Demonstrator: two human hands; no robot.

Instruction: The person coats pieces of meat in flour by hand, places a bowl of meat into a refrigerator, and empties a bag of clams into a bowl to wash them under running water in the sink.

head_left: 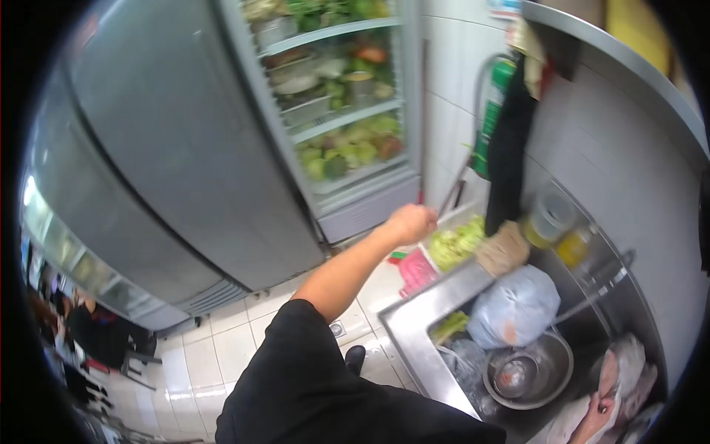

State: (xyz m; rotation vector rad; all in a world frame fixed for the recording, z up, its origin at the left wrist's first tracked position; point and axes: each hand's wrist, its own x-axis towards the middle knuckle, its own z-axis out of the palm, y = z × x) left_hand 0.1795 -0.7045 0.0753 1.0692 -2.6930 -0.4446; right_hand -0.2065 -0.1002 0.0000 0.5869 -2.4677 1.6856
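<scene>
My left arm reaches forward over the floor beside the sink. My left hand (pixel 410 224) is closed, its fingers curled; anything inside them is hidden. Just beyond it stands a pale bin holding chopped leafy greens (pixel 457 243), with a pink plastic bag (pixel 418 272) at its near side. At the lower right, my right hand (pixel 594 416) has its fingers closed on a clear plastic bag (pixel 627 362) with pinkish contents, at the sink's edge. A steel bowl (pixel 563 370) with a smaller bowl inside lies in the sink, beside a tied whitish plastic bag (pixel 516 307).
The steel sink (pixel 409 320) has a faucet (pixel 592 296) at its wall side. Plastic containers (pixel 551 216) and a brown sponge-like block (pixel 503 250) sit on its far ledge. A glass-door fridge (pixel 344 96) holds vegetables. A black cloth (pixel 510 148) hangs by the wall.
</scene>
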